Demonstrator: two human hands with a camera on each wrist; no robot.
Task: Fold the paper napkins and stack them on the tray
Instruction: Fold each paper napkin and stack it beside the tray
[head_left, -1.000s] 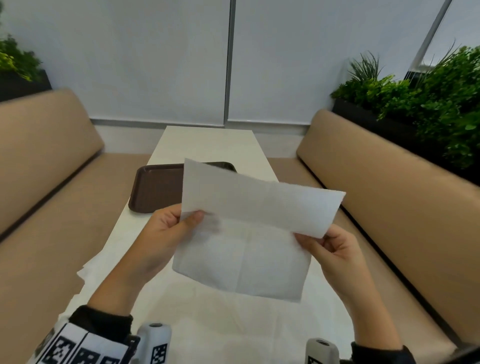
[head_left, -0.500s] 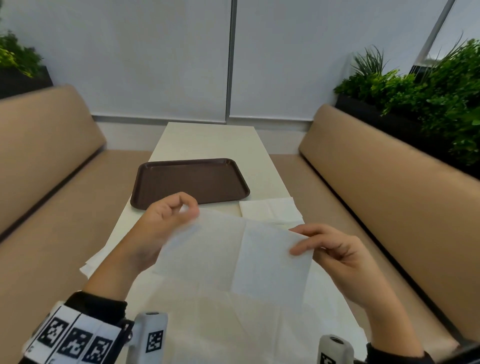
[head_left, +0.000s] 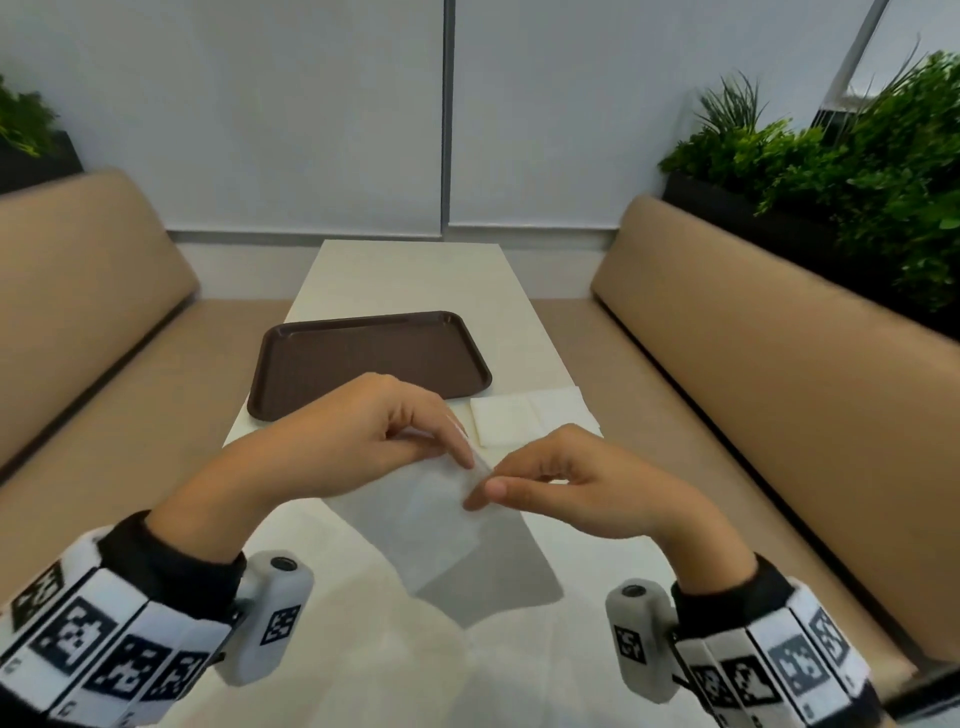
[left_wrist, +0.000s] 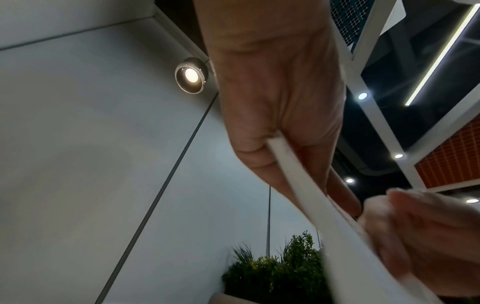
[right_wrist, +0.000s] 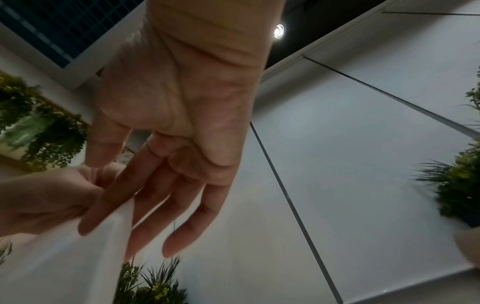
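You hold napkin (head_left: 441, 519) in air over surface (head_left: 405, 275), near tray (head_left: 363, 364). L hand (head_left: 353, 441) & R hand (head_left: 571, 488) fingers pinch top corners together, prob. to align edges for fold. Tray bare; spare napkins (head_left: 524, 415) beside it.

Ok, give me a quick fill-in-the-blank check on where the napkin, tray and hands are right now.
1. Both hands pinch the same ____ above the table.
2. The brown tray holds ____ napkins.
3. A folded napkin lies on the table off the tray's near-____ corner.

Missing words: napkin; no; right
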